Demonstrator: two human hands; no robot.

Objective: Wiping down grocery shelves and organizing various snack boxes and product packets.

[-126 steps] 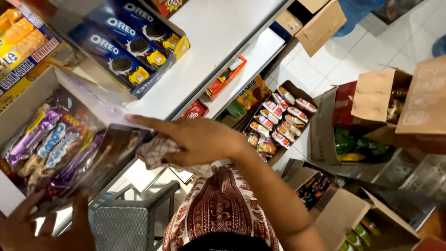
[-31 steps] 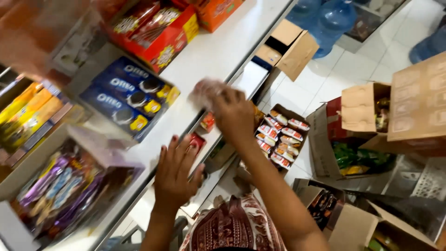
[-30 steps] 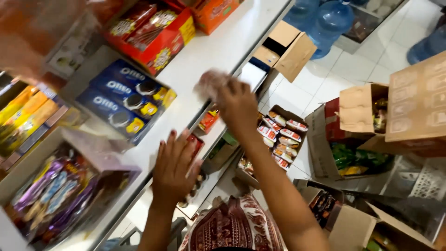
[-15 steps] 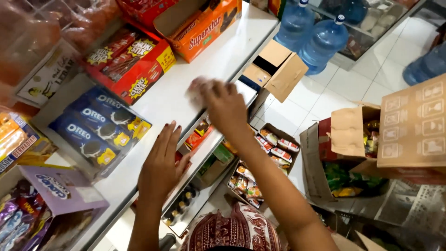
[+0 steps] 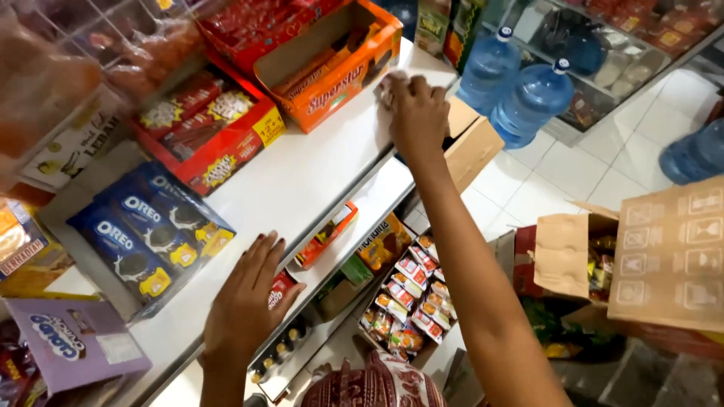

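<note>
We saw an orange box (image 5: 332,64) just left of the grip, open-topped, and a red box (image 5: 207,128) farther left beside it. Blue biscuit packs (image 5: 147,241) lay well down-left of the grip, with a purple box (image 5: 72,339) beyond them at the frame's corner. Two water bottles (image 5: 520,90) stood on the floor just right of the grip. A cardboard box (image 5: 471,147) sat right under it. A snack tray (image 5: 407,294) lay far below, and a brown carton (image 5: 664,249) was well off to the lower right.

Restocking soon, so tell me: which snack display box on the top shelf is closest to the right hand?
The orange box, beside the right hand; the red and blue boxes sit farther left.
</note>
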